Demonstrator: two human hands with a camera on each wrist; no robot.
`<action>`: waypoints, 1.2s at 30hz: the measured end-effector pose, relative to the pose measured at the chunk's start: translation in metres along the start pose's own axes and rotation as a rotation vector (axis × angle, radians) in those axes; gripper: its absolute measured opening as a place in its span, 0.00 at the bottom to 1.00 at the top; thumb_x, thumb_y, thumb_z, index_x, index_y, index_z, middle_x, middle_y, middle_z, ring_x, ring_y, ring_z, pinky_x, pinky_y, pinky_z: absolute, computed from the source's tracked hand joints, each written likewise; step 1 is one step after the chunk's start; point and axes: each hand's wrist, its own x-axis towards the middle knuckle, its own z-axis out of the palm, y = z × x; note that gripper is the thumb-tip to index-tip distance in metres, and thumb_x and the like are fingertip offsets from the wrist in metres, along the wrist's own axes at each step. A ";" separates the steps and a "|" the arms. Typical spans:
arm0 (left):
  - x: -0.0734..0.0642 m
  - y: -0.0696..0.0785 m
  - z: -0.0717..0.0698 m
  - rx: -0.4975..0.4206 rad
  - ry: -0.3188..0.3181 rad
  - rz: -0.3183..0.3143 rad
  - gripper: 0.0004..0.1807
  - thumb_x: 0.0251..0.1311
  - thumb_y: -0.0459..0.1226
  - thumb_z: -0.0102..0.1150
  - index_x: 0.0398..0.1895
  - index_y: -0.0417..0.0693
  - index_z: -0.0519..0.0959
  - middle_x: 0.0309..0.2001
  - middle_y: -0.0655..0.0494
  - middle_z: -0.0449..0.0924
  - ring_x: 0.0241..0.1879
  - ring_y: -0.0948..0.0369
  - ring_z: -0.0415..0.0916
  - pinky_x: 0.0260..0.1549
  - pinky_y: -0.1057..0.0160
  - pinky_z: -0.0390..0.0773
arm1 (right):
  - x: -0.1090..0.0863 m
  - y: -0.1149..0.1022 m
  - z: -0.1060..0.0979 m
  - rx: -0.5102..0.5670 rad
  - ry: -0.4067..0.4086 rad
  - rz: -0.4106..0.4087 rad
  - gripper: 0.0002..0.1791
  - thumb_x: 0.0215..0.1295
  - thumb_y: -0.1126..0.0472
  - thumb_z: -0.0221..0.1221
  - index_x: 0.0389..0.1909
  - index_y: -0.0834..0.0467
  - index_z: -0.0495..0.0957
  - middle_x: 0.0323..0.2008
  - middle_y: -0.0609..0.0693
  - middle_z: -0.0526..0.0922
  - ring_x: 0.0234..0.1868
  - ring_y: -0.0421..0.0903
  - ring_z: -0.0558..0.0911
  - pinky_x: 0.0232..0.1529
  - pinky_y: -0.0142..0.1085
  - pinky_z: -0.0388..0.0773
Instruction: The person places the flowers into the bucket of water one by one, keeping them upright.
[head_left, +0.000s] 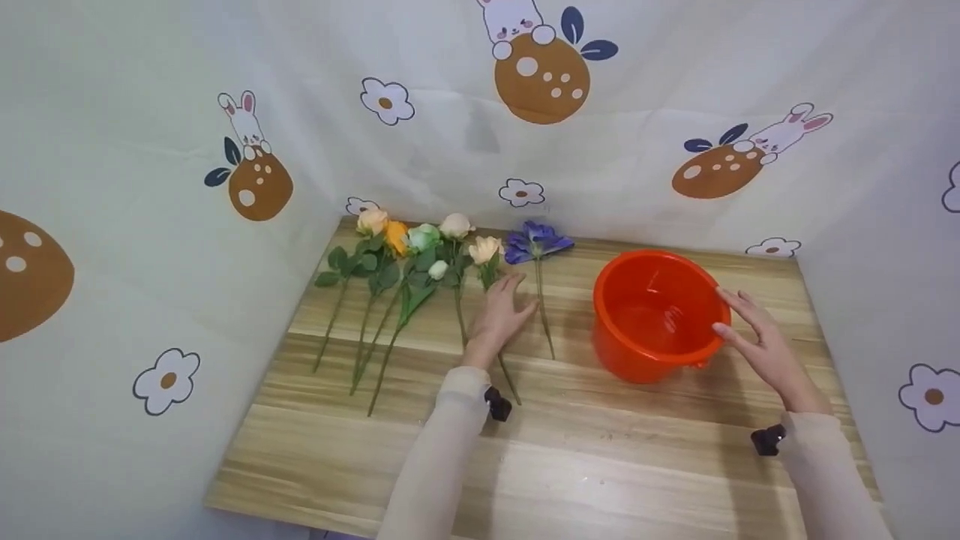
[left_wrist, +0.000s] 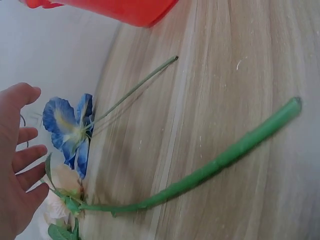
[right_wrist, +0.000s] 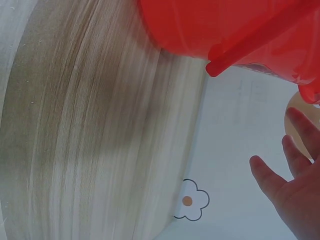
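A light-brown wood-grain table point(head_left: 600, 457) stands against cream fabric point(head_left: 427, 45) printed with rabbits and white flowers. The left hand point(head_left: 504, 319), fingers spread and gripping nothing, hides part of the stem of a peach long-stemmed flower point(head_left: 486, 250), left of a blue-purple flower point(head_left: 536, 244). The right hand point(head_left: 765, 352), loosely spread, is at the right rim of a glossy red plastic bucket point(head_left: 624, 358), far right; contact is unclear. Both wrist views cut the bucket off.
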 end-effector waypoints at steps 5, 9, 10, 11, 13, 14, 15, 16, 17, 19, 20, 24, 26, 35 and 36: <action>0.005 0.003 0.009 -0.124 0.021 -0.014 0.30 0.58 0.46 0.61 0.63 0.46 0.68 0.61 0.48 0.72 0.60 0.51 0.70 0.60 0.57 0.69 | 0.000 0.001 0.002 0.033 0.004 0.004 0.31 0.62 0.59 0.61 0.66 0.47 0.66 0.68 0.56 0.63 0.72 0.59 0.50 0.63 0.70 0.43; 0.008 0.003 0.016 -0.210 0.011 -0.077 0.30 0.58 0.45 0.62 0.63 0.46 0.69 0.58 0.47 0.75 0.55 0.51 0.75 0.55 0.56 0.74 | -0.002 0.002 0.002 0.032 -0.001 0.042 0.31 0.63 0.57 0.60 0.67 0.44 0.65 0.69 0.57 0.61 0.73 0.57 0.50 0.62 0.71 0.44; 0.008 0.002 0.018 -0.231 0.004 -0.092 0.30 0.58 0.45 0.62 0.63 0.47 0.69 0.58 0.48 0.75 0.54 0.52 0.75 0.54 0.56 0.75 | -0.002 0.002 0.002 0.029 -0.002 0.052 0.31 0.63 0.56 0.60 0.67 0.44 0.65 0.70 0.57 0.61 0.73 0.56 0.50 0.62 0.71 0.45; 0.009 0.002 0.020 -0.257 -0.001 -0.104 0.30 0.58 0.44 0.62 0.63 0.46 0.69 0.58 0.48 0.75 0.55 0.52 0.75 0.54 0.56 0.74 | -0.003 0.002 0.002 0.029 -0.002 0.061 0.31 0.63 0.56 0.60 0.67 0.43 0.64 0.70 0.57 0.60 0.73 0.56 0.50 0.62 0.71 0.45; 0.010 0.001 0.024 -0.334 -0.007 -0.121 0.30 0.57 0.42 0.63 0.63 0.44 0.69 0.58 0.47 0.75 0.55 0.51 0.75 0.54 0.55 0.74 | -0.003 0.002 0.001 0.029 -0.001 0.068 0.31 0.64 0.56 0.59 0.68 0.43 0.64 0.70 0.57 0.59 0.73 0.56 0.50 0.61 0.72 0.46; 0.011 0.001 0.026 -0.375 -0.008 -0.128 0.30 0.57 0.41 0.63 0.63 0.43 0.69 0.58 0.46 0.75 0.55 0.51 0.75 0.54 0.56 0.75 | -0.003 0.001 0.001 0.032 -0.001 0.065 0.31 0.64 0.56 0.59 0.68 0.44 0.63 0.70 0.58 0.59 0.73 0.57 0.49 0.61 0.72 0.46; 0.012 0.001 0.028 -0.423 -0.008 -0.133 0.31 0.57 0.40 0.64 0.63 0.42 0.68 0.57 0.44 0.75 0.54 0.50 0.76 0.53 0.56 0.75 | -0.003 0.001 0.001 0.034 0.000 0.067 0.31 0.64 0.56 0.59 0.68 0.44 0.63 0.70 0.58 0.59 0.73 0.57 0.49 0.61 0.72 0.46; 0.012 0.000 0.030 -0.467 -0.008 -0.142 0.31 0.57 0.39 0.64 0.63 0.41 0.68 0.57 0.43 0.75 0.53 0.50 0.76 0.52 0.57 0.76 | -0.003 0.001 0.001 0.036 0.000 0.067 0.31 0.64 0.57 0.59 0.68 0.44 0.63 0.70 0.57 0.59 0.73 0.57 0.49 0.61 0.71 0.47; 0.013 0.000 0.032 -0.509 -0.008 -0.149 0.31 0.56 0.38 0.64 0.63 0.40 0.68 0.57 0.42 0.75 0.52 0.50 0.77 0.51 0.58 0.77 | -0.003 0.000 0.002 0.038 0.000 0.069 0.31 0.64 0.57 0.59 0.68 0.45 0.63 0.70 0.57 0.59 0.73 0.56 0.50 0.62 0.70 0.48; 0.013 -0.001 0.036 -0.578 -0.009 -0.167 0.31 0.56 0.36 0.64 0.63 0.39 0.68 0.56 0.41 0.76 0.50 0.49 0.79 0.48 0.60 0.79 | -0.003 -0.003 0.003 0.043 -0.001 0.068 0.31 0.64 0.58 0.59 0.68 0.47 0.63 0.70 0.57 0.59 0.73 0.56 0.50 0.63 0.67 0.50; 0.014 -0.002 0.038 -0.601 -0.008 -0.175 0.31 0.56 0.36 0.64 0.63 0.38 0.68 0.55 0.40 0.76 0.49 0.49 0.79 0.47 0.60 0.80 | -0.003 -0.007 0.003 0.044 -0.003 0.071 0.31 0.64 0.59 0.59 0.68 0.48 0.63 0.70 0.57 0.59 0.73 0.56 0.50 0.64 0.66 0.51; 0.014 -0.004 0.045 -0.655 -0.011 -0.215 0.30 0.55 0.34 0.65 0.62 0.38 0.68 0.54 0.40 0.77 0.48 0.50 0.80 0.45 0.62 0.80 | -0.004 -0.024 0.003 0.040 -0.008 0.071 0.31 0.65 0.60 0.58 0.68 0.54 0.63 0.69 0.59 0.61 0.72 0.58 0.52 0.65 0.60 0.54; 0.014 -0.005 0.048 -0.692 -0.016 -0.238 0.30 0.55 0.33 0.64 0.63 0.38 0.68 0.54 0.39 0.76 0.49 0.50 0.79 0.43 0.62 0.81 | -0.005 -0.031 0.003 0.041 -0.009 0.070 0.30 0.65 0.60 0.58 0.68 0.56 0.63 0.69 0.59 0.61 0.72 0.58 0.53 0.65 0.60 0.54; 0.018 -0.002 0.058 -0.865 -0.016 -0.348 0.31 0.53 0.26 0.63 0.62 0.36 0.67 0.52 0.40 0.77 0.46 0.52 0.80 0.32 0.66 0.82 | -0.002 -0.008 0.006 0.041 0.011 0.057 0.30 0.65 0.60 0.58 0.68 0.50 0.63 0.69 0.54 0.61 0.72 0.55 0.53 0.68 0.48 0.59; 0.019 -0.001 0.058 -0.872 -0.009 -0.356 0.30 0.52 0.25 0.62 0.62 0.36 0.68 0.51 0.40 0.78 0.46 0.52 0.80 0.32 0.66 0.81 | -0.002 -0.004 0.006 0.041 0.014 0.051 0.30 0.65 0.60 0.57 0.68 0.49 0.63 0.70 0.54 0.61 0.72 0.55 0.53 0.68 0.45 0.60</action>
